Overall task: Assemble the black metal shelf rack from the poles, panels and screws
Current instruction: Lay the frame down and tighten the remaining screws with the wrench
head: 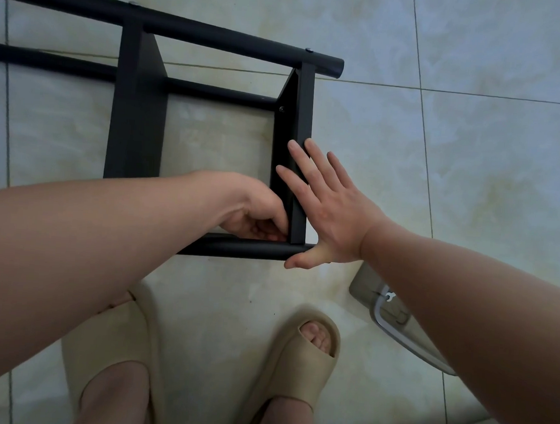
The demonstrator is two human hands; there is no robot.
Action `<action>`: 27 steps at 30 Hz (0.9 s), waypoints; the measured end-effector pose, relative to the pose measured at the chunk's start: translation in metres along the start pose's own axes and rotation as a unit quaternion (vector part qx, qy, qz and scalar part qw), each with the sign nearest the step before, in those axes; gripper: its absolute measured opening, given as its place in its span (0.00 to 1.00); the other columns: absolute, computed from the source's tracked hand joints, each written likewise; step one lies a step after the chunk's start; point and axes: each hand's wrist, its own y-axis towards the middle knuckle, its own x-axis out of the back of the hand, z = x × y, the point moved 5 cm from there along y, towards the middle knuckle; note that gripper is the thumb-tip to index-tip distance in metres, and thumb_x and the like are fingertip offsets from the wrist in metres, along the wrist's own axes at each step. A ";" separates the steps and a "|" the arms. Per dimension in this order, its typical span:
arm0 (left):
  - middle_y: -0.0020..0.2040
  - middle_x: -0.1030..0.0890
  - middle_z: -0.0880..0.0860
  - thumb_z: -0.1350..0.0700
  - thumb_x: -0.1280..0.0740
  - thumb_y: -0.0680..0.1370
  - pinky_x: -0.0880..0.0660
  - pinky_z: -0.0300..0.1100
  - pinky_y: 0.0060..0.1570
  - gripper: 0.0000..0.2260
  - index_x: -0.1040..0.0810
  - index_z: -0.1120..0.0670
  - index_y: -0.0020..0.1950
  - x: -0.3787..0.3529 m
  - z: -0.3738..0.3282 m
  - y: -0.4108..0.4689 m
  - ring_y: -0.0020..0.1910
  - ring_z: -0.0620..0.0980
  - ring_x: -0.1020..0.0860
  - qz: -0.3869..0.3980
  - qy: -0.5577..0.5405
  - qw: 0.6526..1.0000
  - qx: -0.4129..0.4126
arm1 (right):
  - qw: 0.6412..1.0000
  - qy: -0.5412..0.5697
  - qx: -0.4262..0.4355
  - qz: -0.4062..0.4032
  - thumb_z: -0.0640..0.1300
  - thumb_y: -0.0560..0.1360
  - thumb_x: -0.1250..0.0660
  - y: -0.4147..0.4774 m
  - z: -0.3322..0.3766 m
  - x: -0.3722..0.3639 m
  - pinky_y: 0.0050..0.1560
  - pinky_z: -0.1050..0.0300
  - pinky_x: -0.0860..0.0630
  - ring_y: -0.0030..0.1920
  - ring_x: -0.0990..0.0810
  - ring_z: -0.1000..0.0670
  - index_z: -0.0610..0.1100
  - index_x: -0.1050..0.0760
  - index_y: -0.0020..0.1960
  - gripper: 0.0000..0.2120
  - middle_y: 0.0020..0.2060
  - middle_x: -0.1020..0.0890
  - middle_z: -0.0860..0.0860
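The black metal rack (137, 111) lies on its side on the tiled floor, with long poles (191, 32) running left to right and two panels standing between them. My right hand (328, 211) presses flat, fingers straight, against the outside of the end panel (306, 115), with the thumb on the near pole (237, 248). My left hand (255, 213) reaches inside the frame to the corner where that panel meets the near pole. Its fingers are curled there; whatever they hold is hidden. A screw head (281, 109) shows on the end panel's inner face.
A clear plastic bag (396, 320) with a small white tool lies on the floor at the right, under my right forearm. My feet in beige slippers (299, 360) stand just in front of the rack. Pale floor tiles surround everything.
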 end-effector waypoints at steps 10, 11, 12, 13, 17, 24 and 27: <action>0.31 0.19 0.53 0.69 0.36 0.77 0.22 0.35 0.34 0.09 0.19 0.59 0.42 0.001 -0.001 -0.001 0.30 0.45 0.21 -0.007 0.002 1.000 -0.004 | 1.000 0.000 -0.002 0.005 0.84 0.64 0.47 0.000 0.000 0.000 0.78 0.33 0.50 0.81 0.58 0.35 0.39 0.49 0.82 0.63 0.81 0.54 0.37; 0.33 0.20 0.53 0.69 0.36 0.78 0.23 0.36 0.37 0.08 0.19 0.60 0.43 0.001 0.000 -0.001 0.32 0.46 0.21 -0.005 0.000 1.000 -0.006 | 1.000 0.001 -0.002 0.005 0.84 0.64 0.47 0.000 0.000 0.000 0.78 0.33 0.50 0.81 0.58 0.35 0.39 0.48 0.82 0.63 0.81 0.54 0.37; 0.35 0.20 0.54 0.69 0.36 0.78 0.23 0.37 0.40 0.08 0.20 0.60 0.44 0.001 0.001 0.000 0.34 0.47 0.22 -0.002 -0.003 1.000 -0.009 | 1.000 0.001 -0.002 0.005 0.84 0.64 0.47 0.000 0.000 0.000 0.78 0.32 0.50 0.81 0.58 0.35 0.39 0.49 0.82 0.63 0.81 0.54 0.37; 0.37 0.20 0.55 0.69 0.36 0.78 0.24 0.37 0.41 0.08 0.20 0.60 0.44 0.000 0.002 0.000 0.36 0.48 0.22 0.001 -0.006 1.000 -0.012 | 1.000 0.000 -0.002 0.006 0.84 0.64 0.47 0.000 0.000 0.000 0.78 0.32 0.50 0.81 0.58 0.35 0.39 0.49 0.82 0.63 0.81 0.55 0.37; 0.38 0.20 0.56 0.69 0.36 0.78 0.23 0.41 0.45 0.08 0.20 0.60 0.45 0.000 0.006 0.000 0.38 0.50 0.21 0.018 -0.021 0.999 -0.027 | 1.000 -0.003 -0.002 0.007 0.84 0.64 0.47 0.000 0.000 0.000 0.78 0.32 0.49 0.81 0.58 0.35 0.39 0.49 0.82 0.63 0.81 0.55 0.37; 0.40 0.17 0.56 0.63 0.35 0.78 0.25 0.45 0.50 0.07 0.18 0.57 0.45 -0.001 0.016 -0.001 0.43 0.53 0.20 0.044 -0.017 0.998 -0.043 | 1.000 -0.006 0.000 0.006 0.85 0.64 0.48 0.000 0.000 -0.001 0.78 0.33 0.50 0.81 0.58 0.35 0.39 0.50 0.82 0.63 0.81 0.55 0.37; 0.45 0.17 0.56 0.60 0.34 0.78 0.26 0.46 0.53 0.06 0.17 0.57 0.49 -0.002 0.019 -0.001 0.47 0.54 0.20 0.051 -0.014 0.998 -0.028 | 1.000 -0.009 -0.001 0.004 0.85 0.64 0.48 0.000 -0.001 0.000 0.78 0.33 0.50 0.81 0.58 0.35 0.39 0.50 0.82 0.63 0.81 0.55 0.37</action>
